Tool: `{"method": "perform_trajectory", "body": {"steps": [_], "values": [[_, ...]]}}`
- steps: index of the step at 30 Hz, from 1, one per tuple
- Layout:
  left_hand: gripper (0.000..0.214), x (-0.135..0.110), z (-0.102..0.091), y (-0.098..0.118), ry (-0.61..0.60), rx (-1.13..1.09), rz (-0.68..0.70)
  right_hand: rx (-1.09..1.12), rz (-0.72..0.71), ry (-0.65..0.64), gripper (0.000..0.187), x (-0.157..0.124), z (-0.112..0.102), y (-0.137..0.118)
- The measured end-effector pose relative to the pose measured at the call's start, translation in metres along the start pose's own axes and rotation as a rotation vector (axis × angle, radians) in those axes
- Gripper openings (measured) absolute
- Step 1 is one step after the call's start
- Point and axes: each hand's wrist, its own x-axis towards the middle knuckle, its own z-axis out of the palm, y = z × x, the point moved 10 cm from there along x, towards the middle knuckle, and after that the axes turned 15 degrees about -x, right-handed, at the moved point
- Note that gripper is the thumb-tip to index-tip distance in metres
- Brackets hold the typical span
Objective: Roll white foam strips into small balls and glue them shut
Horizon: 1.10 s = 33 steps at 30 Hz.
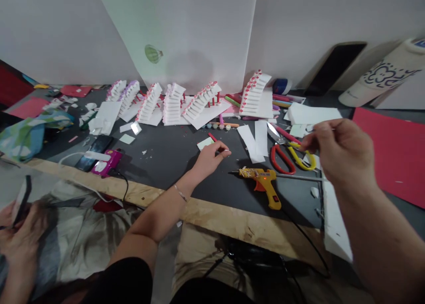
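Note:
My left hand (210,159) rests on the dark table surface (166,157), fingers pinched round a small thin stick, beside a pale green paper scrap (205,143) and a red stick (212,137). My right hand (338,151) is raised above the table on the right, fingers pinched together on something thin that I cannot make out. A yellow hot glue gun (264,184) lies between the two hands, its light on. Red-handled scissors (282,155) and yellow-handled scissors (300,155) lie just beyond the right hand.
Several white paper staircase models (172,102) stand along the back by a white board (186,33). White paper strips (255,140), a red sheet (395,153), a phone (94,151) and a pink device (108,162) lie around. Another person's hands (20,233) hold a dark object at the lower left.

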Motion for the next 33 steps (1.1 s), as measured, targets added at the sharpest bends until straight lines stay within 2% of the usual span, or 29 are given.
{"method": "perform_trajectory", "body": {"steps": [3,5,7,10,14,17,19,24,26,29,33], "values": [[0.015,0.004,0.003,0.002,-0.055,0.157,0.044,-0.015,-0.028,0.029,0.028,-0.009,-0.023,0.002],[0.013,0.005,0.003,-0.002,-0.066,0.210,0.033,-0.151,-0.076,-0.030,0.032,-0.018,-0.021,0.002],[0.014,0.006,0.004,-0.006,-0.076,0.228,0.018,-0.280,-0.158,-0.157,0.028,-0.030,-0.005,0.003],[0.017,0.005,0.006,-0.009,-0.086,0.249,0.018,-0.317,-0.293,-0.359,0.021,-0.053,0.027,0.005],[0.018,0.005,-0.007,-0.003,0.015,0.279,0.063,-0.328,-0.337,-0.505,0.026,-0.074,0.054,0.010],[0.017,0.004,-0.022,0.003,0.126,0.281,0.088,-0.372,-0.310,-0.488,0.030,-0.076,0.056,0.010],[0.022,0.005,-0.025,0.004,0.130,0.293,0.088,-0.405,-0.320,-0.449,0.033,-0.074,0.053,0.007],[0.014,0.004,0.001,0.002,-0.105,0.389,0.109,-0.523,-0.457,-0.355,0.040,-0.076,0.048,0.003],[0.018,0.002,0.011,-0.001,-0.184,0.426,0.108,-0.527,-0.528,-0.352,0.038,-0.081,0.048,0.004],[0.014,0.001,0.014,-0.004,-0.200,0.418,0.091,-0.492,-0.611,-0.354,0.029,-0.091,0.045,0.009],[0.011,0.002,0.009,-0.002,-0.153,0.347,0.065,-0.491,-0.593,-0.332,0.028,-0.095,0.041,0.025]]}}
